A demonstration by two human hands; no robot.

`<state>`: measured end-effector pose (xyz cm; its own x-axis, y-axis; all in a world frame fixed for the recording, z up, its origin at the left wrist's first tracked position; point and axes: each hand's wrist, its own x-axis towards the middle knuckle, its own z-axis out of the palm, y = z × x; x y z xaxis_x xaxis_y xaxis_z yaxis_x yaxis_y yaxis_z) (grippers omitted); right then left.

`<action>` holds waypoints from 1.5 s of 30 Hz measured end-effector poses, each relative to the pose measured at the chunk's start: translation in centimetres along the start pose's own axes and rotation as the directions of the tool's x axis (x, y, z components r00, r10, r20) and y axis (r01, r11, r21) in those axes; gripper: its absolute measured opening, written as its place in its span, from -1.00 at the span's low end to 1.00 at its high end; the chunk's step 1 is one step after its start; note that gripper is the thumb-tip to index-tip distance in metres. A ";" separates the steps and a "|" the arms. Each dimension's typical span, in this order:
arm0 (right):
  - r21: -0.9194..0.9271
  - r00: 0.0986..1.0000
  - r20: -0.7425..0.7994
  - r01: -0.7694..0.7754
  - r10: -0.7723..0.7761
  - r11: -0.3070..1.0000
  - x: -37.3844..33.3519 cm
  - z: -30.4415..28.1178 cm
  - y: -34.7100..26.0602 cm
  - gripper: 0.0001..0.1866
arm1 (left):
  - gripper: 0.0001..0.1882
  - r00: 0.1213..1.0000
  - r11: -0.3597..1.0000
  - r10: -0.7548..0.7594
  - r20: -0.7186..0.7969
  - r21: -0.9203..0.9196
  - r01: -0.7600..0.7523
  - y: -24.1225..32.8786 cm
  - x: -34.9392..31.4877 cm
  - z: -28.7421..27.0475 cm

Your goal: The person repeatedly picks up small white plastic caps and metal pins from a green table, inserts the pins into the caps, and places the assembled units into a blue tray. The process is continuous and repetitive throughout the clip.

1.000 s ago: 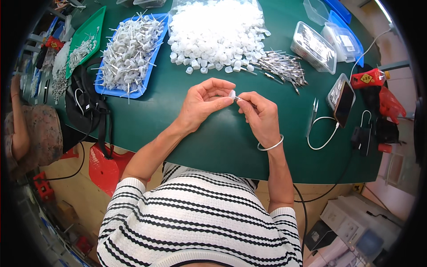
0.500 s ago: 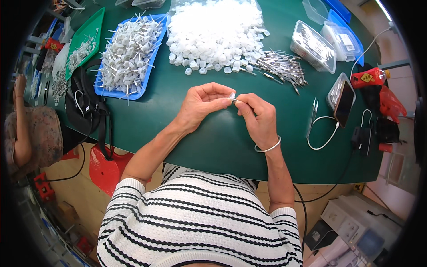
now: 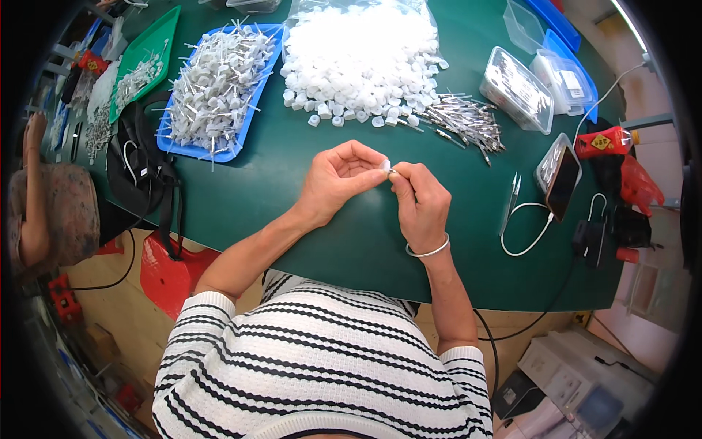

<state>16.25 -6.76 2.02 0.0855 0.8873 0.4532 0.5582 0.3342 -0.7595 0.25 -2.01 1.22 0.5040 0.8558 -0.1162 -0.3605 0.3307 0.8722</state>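
Plastic cap [image 3: 386, 165], small and translucent white, is pinched in the left hand [image 3: 329, 184]; the right hand [image 3: 422, 205] grips a thin silver metal pin [image 3: 393, 172], mostly hidden, right at the cap. Both are above a dark green table [image 3: 344, 249]. Beyond lie a heap of white plastic caps [image 3: 358, 69], a pile of slender silver pins [image 3: 466, 123] to its right and, leftward, a blue plastic tray [image 3: 228, 154] full of capped pins [image 3: 219, 88].

At right, a smartphone [image 3: 561, 192] on a white charging cable [image 3: 519, 254], near a red bottle [image 3: 604, 143] and red plastic bag [image 3: 641, 181]; at left, a black strapped bag [image 3: 137, 162] near a red stool [image 3: 172, 267].
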 end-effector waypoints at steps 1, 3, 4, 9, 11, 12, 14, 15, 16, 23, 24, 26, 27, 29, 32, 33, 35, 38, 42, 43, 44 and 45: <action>-0.012 1.000 -0.014 0.008 -0.008 1.000 0.0 0.1 0.0 -0.94 | -0.80 0.999 1.000 0.030 0.011 0.003 -0.030 -0.1 -0.1 0.1; -0.011 0.999 -0.012 0.040 -0.040 0.999 0.0 0.0 0.2 -0.94 | -0.80 0.996 0.996 0.085 0.030 0.024 -0.086 -0.1 -0.2 0.3; -0.011 0.998 -0.010 0.055 -0.056 0.998 0.0 -0.1 0.3 -0.93 | -0.80 0.993 0.993 0.109 0.039 0.042 -0.111 -0.1 -0.2 0.4; 0.232 0.990 0.109 -0.110 0.086 0.967 -0.1 -0.9 0.6 -0.91 | -0.82 0.986 0.979 0.147 0.081 0.129 -0.157 0.6 -0.2 0.4; 0.317 0.983 0.134 -0.164 0.127 0.934 -0.1 -0.8 0.4 -0.90 | -0.82 0.985 0.983 0.146 0.090 0.102 -0.155 0.7 -0.2 0.4; 0.355 0.980 0.139 -0.183 0.142 0.917 -0.1 -0.7 0.3 -0.89 | -0.82 0.981 0.979 0.166 0.101 0.104 -0.176 0.7 -0.3 0.4; 0.382 0.976 0.137 -0.209 0.168 0.900 -0.2 -0.5 0.2 -0.88 | -0.83 0.971 0.970 0.204 0.124 0.107 -0.218 0.9 -0.4 0.5; 0.371 0.975 0.131 -0.215 0.178 0.904 -0.4 -0.4 0.3 -0.87 | -0.83 0.967 0.964 0.223 0.123 0.121 -0.238 0.8 -0.4 0.6; 0.359 0.974 0.125 -0.221 0.188 0.907 -0.5 -0.2 0.5 -0.87 | -0.83 0.962 0.957 0.243 0.121 0.135 -0.258 0.6 -0.4 0.6; 0.562 0.967 0.199 -0.243 0.155 0.790 -0.3 -0.1 1.6 -0.87 | -0.76 0.902 0.766 0.401 0.160 0.481 -0.426 1.4 -0.8 1.1; 0.590 0.962 0.231 -0.260 0.149 0.764 -0.4 -0.1 2.0 -0.87 | -0.74 0.899 0.754 0.408 0.160 0.496 -0.431 1.6 -0.8 1.2; 0.645 0.948 0.274 -0.306 0.161 0.700 -0.3 0.0 2.2 -0.87 | -0.70 0.893 0.729 0.420 0.161 0.526 -0.438 1.9 -0.8 1.2; 0.673 0.941 0.287 -0.331 0.180 0.661 -0.3 0.1 2.2 -0.88 | -0.69 0.895 0.730 0.411 0.176 0.524 -0.438 2.1 -0.8 1.0; 0.703 0.926 0.323 -0.372 0.193 0.606 -0.2 0.1 2.2 -0.87 | -0.69 0.897 0.734 0.390 0.207 0.519 -0.439 2.4 -0.7 0.6; 0.721 0.903 0.386 -0.422 0.187 0.550 -0.3 0.0 2.4 -0.85 | -0.73 0.908 0.734 0.333 0.256 0.534 -0.420 3.3 -0.4 0.1; 0.728 0.895 0.404 -0.439 0.188 0.526 -0.3 0.0 2.4 -0.84 | -0.75 0.909 0.732 0.320 0.267 0.540 -0.416 3.7 -0.4 0.2; 0.732 0.873 0.450 -0.481 0.187 0.482 -0.4 -0.1 2.6 -0.83 | -0.77 0.911 0.727 0.294 0.291 0.550 -0.410 4.2 -0.4 0.4; 0.732 0.836 0.517 -0.543 0.184 0.411 -0.3 -0.2 3.1 -0.81 | -0.79 0.921 0.780 0.253 0.295 0.500 -0.375 4.4 0.0 0.0; 0.749 0.809 0.569 -0.583 0.146 0.314 -0.5 -0.4 3.4 -0.80 | -0.81 0.869 0.653 0.286 0.403 0.582 -0.485 5.2 0.9 -0.5; 0.744 0.797 0.588 -0.599 0.134 0.298 -0.5 -0.4 3.4 -0.79 | -0.82 0.865 0.630 0.264 0.427 0.603 -0.490 5.5 1.0 -0.6; 0.745 0.795 0.593 -0.601 0.126 0.289 -0.6 -0.4 3.5 -0.79 | -0.83 0.860 0.606 0.241 0.450 0.623 -0.496 5.8 1.1 -0.5; 0.746 0.793 0.597 -0.604 0.118 0.280 -0.6 -0.3 3.6 -0.79 | -0.85 0.854 0.573 0.244 0.459 0.643 -0.509 6.1 1.1 -0.5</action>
<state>18.51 -6.22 -0.87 -0.3594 0.9331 -0.0087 -0.5110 -0.2046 -0.8348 -1.72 1.16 6.17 0.7029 0.6292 0.3318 0.0415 -0.5019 0.8639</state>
